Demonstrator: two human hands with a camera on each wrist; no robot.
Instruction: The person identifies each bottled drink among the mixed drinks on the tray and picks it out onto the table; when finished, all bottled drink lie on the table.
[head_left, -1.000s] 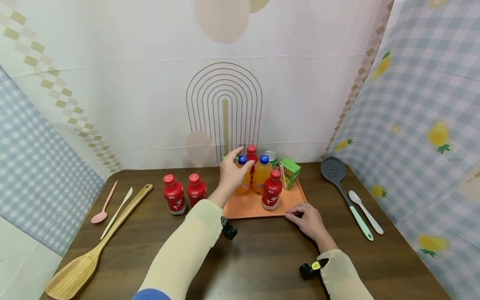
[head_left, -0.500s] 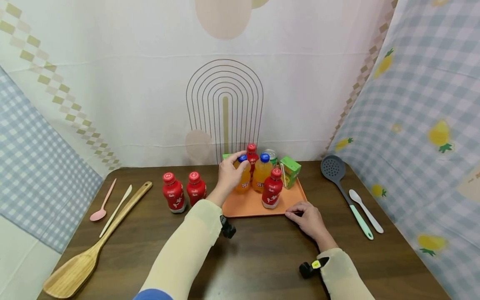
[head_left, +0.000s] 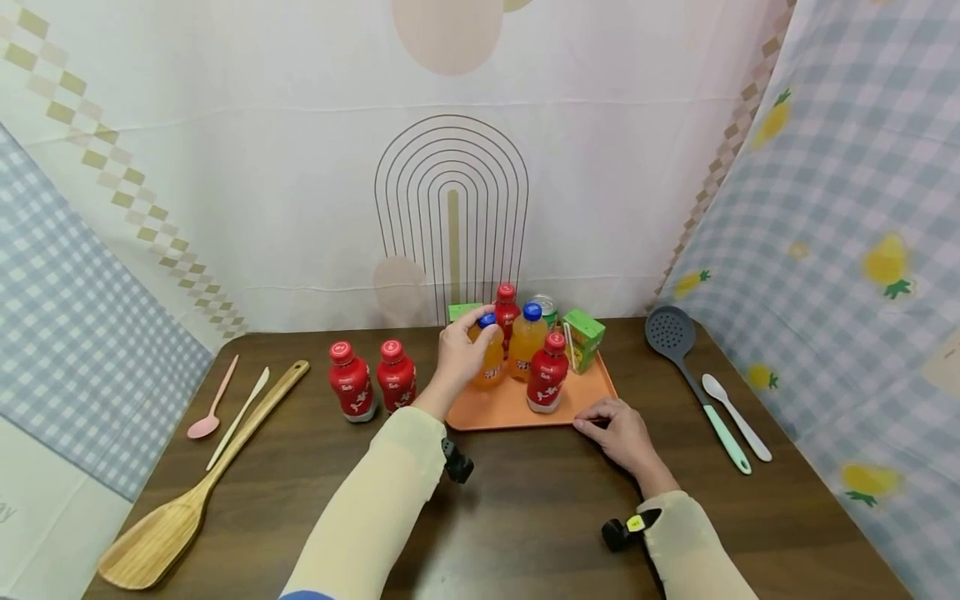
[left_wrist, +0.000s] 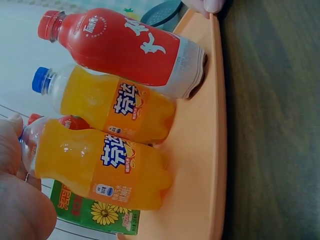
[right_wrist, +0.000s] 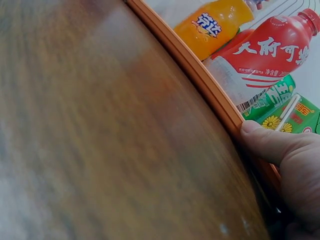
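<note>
My left hand (head_left: 459, 357) holds the blue cap of an orange soda bottle (left_wrist: 102, 165), which stands upright on an orange tray (head_left: 480, 412). The cap is mostly hidden by the fingers in the left wrist view. Right beside it stands a second orange soda bottle (left_wrist: 117, 105). A red cola bottle (head_left: 547, 377) is at the tray's front, and another red bottle (head_left: 506, 307) stands behind the orange ones. My right hand (head_left: 621, 435) grips the tray's front right corner, its thumb (right_wrist: 260, 137) on the rim.
Also on the tray are a green can (head_left: 544, 310), a green drink carton (head_left: 584, 339) and another carton (left_wrist: 100, 212). Two red bottles (head_left: 352, 383) stand left of the tray. A wooden spatula (head_left: 168, 529), pink spoon (head_left: 206, 425) and white knife (head_left: 238, 417) lie left; a skimmer (head_left: 671, 333) and white spoon (head_left: 738, 421) right.
My left hand's spread fingers have come together on the orange soda bottle's cap. The right hand stays at the tray corner. The head view has shifted slightly.
</note>
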